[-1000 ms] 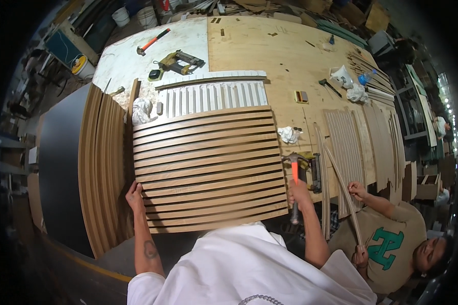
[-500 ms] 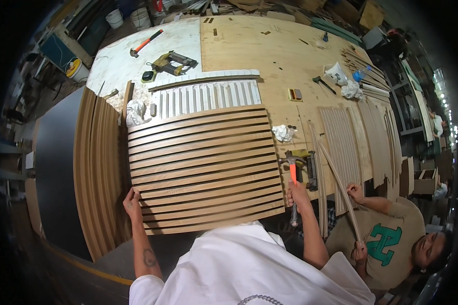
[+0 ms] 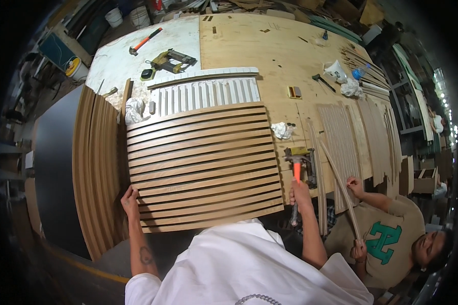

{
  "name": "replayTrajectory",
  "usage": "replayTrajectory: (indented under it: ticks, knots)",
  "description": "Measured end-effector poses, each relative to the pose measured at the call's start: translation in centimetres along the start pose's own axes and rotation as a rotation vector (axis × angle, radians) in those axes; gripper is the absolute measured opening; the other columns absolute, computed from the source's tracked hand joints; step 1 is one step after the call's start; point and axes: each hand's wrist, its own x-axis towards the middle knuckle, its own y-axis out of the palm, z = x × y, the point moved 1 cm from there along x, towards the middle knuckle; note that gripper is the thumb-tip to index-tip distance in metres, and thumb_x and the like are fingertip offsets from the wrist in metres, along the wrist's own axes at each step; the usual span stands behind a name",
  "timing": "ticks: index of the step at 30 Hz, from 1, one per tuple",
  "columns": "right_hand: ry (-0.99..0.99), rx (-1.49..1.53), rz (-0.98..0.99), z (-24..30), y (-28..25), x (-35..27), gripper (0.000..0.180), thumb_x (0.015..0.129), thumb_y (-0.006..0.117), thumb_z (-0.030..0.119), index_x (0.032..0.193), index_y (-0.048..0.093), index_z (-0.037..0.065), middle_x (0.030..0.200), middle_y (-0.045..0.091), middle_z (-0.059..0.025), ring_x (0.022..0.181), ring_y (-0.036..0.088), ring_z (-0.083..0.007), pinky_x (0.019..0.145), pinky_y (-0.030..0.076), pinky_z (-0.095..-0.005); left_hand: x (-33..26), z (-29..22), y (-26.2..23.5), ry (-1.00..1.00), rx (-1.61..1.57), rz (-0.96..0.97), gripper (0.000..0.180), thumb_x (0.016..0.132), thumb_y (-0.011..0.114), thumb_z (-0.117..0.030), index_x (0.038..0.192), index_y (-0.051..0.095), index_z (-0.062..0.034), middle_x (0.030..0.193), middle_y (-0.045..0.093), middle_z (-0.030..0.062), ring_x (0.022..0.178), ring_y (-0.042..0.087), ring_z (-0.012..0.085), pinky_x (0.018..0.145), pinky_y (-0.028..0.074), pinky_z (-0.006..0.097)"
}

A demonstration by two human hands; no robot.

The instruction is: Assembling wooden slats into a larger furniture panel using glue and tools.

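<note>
A slatted wood panel (image 3: 203, 165), light brown with dark grooves, lies before me on the workbench. My left hand (image 3: 131, 199) grips its left edge near the close corner, the fingers partly hidden at the edge. Off the panel's right side, my right hand (image 3: 301, 194) is closed round a claw hammer (image 3: 296, 170) with an orange and dark handle, its head pointing away from me. Just beyond the hammer head lies a yellow-and-black nail gun (image 3: 310, 165), partly covered by it. Crumpled white plastic (image 3: 281, 130) rests beside the panel's right edge.
Slatted panels (image 3: 94, 168) stand stacked on edge at left. A second nail gun (image 3: 173, 61) and another hammer (image 3: 146, 40) lie on the white far part of the bench. At right, a co-worker (image 3: 387, 239) holds a thin wood strip (image 3: 341, 183) near more slats (image 3: 338, 147).
My right hand and the hammer have shifted slightly to the right and toward me. My left hand stays at the panel's edge. The co-worker's upper hand has moved a little toward the strip.
</note>
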Motion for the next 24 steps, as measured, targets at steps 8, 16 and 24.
replayTrajectory:
  ticks: [8,16,24]
  knots:
    - [-0.065,-0.032,0.076,0.9,0.9,-0.2,0.027,0.099,0.048,0.032,0.084,0.043,0.010,0.054,0.037,0.0028,0.040,0.037,-0.0086,0.036,0.032,-0.0268,0.5,-0.1,-0.1,-0.020,0.006,0.001,0.038,0.092,0.059,-0.012,0.126,0.057,0.0060,0.108,0.067,0.0112,0.097,0.061,0.0172,0.089,0.044,0.028]
    - [0.003,-0.041,0.055,0.2,1.3,-0.1,0.026,0.099,0.049,0.030,0.083,0.043,0.011,0.056,0.037,0.0029,0.040,0.035,-0.0086,0.038,0.031,-0.0261,1.1,-1.1,0.1,0.013,-0.019,0.038,0.037,0.093,0.058,-0.011,0.126,0.057,0.0066,0.112,0.066,0.0126,0.101,0.060,0.0185,0.092,0.043,0.030]
    - [-0.031,-0.049,0.138,0.3,2.4,0.1,0.025,0.097,0.052,0.027,0.082,0.044,0.009,0.054,0.038,0.0024,0.040,0.036,-0.0091,0.038,0.031,-0.0278,1.9,0.6,-0.4,0.068,-0.057,-0.003,0.044,0.090,0.063,-0.017,0.126,0.056,0.0075,0.110,0.066,0.0135,0.099,0.061,0.0198,0.091,0.044,0.031]
